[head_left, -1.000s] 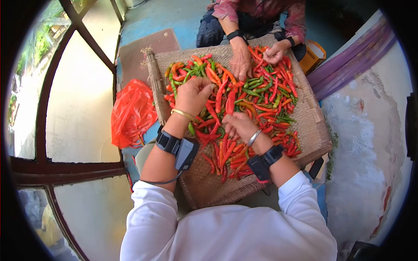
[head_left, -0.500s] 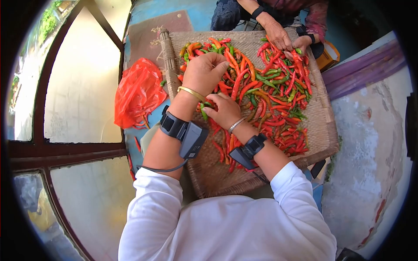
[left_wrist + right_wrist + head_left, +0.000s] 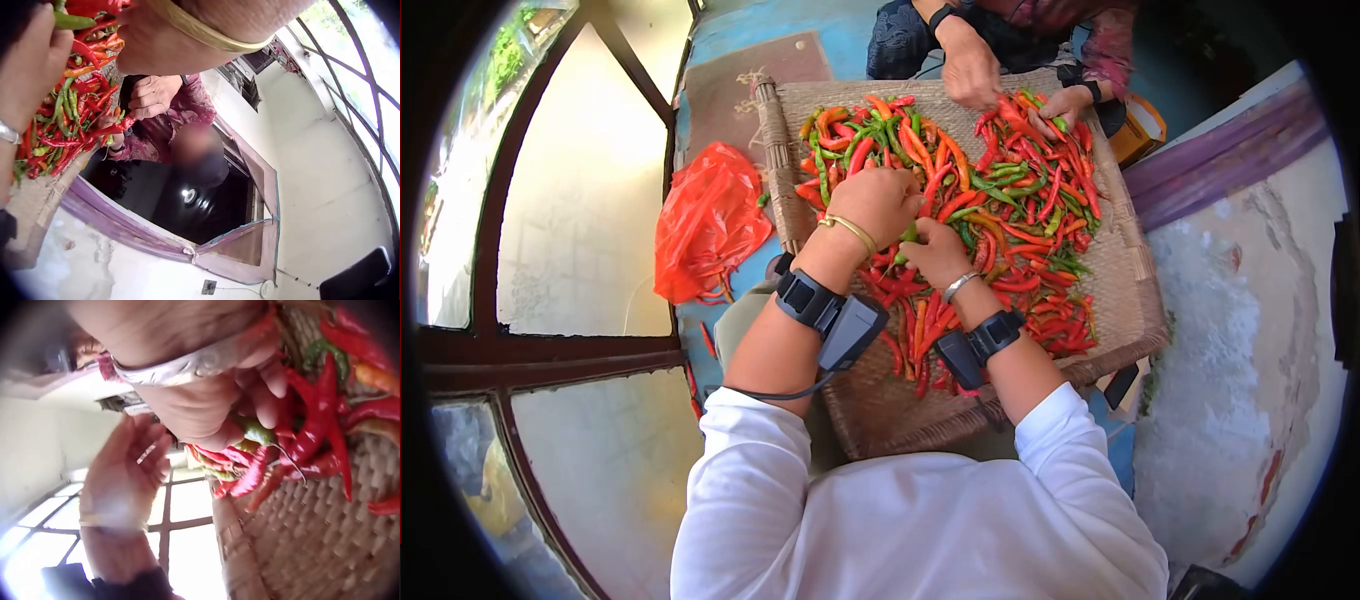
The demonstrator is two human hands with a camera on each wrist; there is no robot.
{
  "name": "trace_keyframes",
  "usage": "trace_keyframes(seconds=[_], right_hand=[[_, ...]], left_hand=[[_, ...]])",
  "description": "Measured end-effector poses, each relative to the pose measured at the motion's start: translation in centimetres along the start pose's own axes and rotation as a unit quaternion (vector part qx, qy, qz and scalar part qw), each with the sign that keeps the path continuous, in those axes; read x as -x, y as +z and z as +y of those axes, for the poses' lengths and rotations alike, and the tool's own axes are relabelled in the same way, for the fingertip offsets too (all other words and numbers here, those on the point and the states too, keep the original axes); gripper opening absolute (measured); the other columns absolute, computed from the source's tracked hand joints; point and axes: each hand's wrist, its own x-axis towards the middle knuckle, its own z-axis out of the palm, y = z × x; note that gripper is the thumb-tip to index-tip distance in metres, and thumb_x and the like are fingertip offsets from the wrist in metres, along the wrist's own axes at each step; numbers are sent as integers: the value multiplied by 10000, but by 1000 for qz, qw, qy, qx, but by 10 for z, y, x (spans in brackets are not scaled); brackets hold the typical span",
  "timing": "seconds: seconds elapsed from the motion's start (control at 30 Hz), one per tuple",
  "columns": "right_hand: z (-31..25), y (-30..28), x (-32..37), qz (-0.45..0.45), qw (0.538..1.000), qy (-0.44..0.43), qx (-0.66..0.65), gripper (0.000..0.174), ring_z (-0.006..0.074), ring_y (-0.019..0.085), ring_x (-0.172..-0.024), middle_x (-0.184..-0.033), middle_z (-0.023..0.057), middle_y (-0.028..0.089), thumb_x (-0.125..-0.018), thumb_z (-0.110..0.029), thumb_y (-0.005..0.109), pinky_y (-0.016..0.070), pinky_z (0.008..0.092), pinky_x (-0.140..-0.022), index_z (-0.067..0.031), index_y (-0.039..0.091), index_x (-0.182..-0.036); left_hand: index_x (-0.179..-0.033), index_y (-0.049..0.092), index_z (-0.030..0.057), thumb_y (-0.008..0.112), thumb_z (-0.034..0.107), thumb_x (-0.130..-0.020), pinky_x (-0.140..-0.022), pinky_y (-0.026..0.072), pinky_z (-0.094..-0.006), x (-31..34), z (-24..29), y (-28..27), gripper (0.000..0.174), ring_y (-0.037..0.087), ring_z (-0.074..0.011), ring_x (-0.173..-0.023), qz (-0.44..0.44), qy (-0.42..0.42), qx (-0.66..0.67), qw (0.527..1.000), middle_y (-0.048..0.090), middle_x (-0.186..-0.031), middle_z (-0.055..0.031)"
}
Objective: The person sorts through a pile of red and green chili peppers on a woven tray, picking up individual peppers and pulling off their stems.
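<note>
Red, orange and green chilies lie spread over a woven tray. My right hand is low over the middle of the pile, its thumb and fingers pinching a green chili whose thin stem hangs free in the right wrist view. Just up and left of it is my left hand, above chilies at the tray's left half. Its fingers are bent in the right wrist view, and I cannot tell whether they grip a chili. Glossy red chilies lie beside my right fingertips.
Across the tray, another person's hand hovers at the far edge; their other hand is at the chilies. A red plastic bag lies left of the tray. At the right stand an orange box and a wall.
My left hand has come down toward the chilies, and my right hand has shifted right and slightly down. One of the other person's hands has moved left, apart from their other hand.
</note>
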Motion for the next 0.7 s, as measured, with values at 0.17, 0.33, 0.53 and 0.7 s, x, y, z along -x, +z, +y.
trace_keyframes(seconds=[0.17, 0.33, 0.53, 0.7], right_hand=[[9, -31, 9, -7, 930, 92, -357, 156, 72, 511, -492, -702, 20, 562, -792, -148, 538, 380, 196, -395, -31, 546, -894], [17, -40, 15, -14, 908, 57, -416, 169, 94, 536, -504, -668, 27, 566, -814, -163, 510, 416, 201, -420, -41, 544, -925], [19, -57, 17, 61, 846, 53, -527, 174, 116, 547, -526, -698, 39, 578, -829, -202, 486, 396, 225, -426, -58, 547, -906], [40, -68, 12, 121, 862, 138, -473, 190, 96, 520, -501, -688, 23, 548, -831, -237, 502, 365, 217, -404, -54, 543, -858]], left_hand=[[-857, 588, 40, 540, 166, -730, -666, 451, -398, 0, -2, 21, 185, 570, -304, -754, -112, 32, -45, 992, 590, -781, -155], [-876, 568, 18, 545, 201, -733, -738, 449, -394, -2, -4, 41, 233, 564, -309, -833, -194, 84, -86, 974, 586, -884, -166], [-814, 593, 9, 563, 299, -729, -696, 450, -396, -3, 8, 22, 304, 578, -315, -772, -268, 47, -44, 961, 594, -774, -179], [-755, 607, 2, 556, 349, -735, -669, 448, -389, -9, 8, 12, 351, 575, -319, -739, -319, 7, -44, 947, 590, -726, -179]])
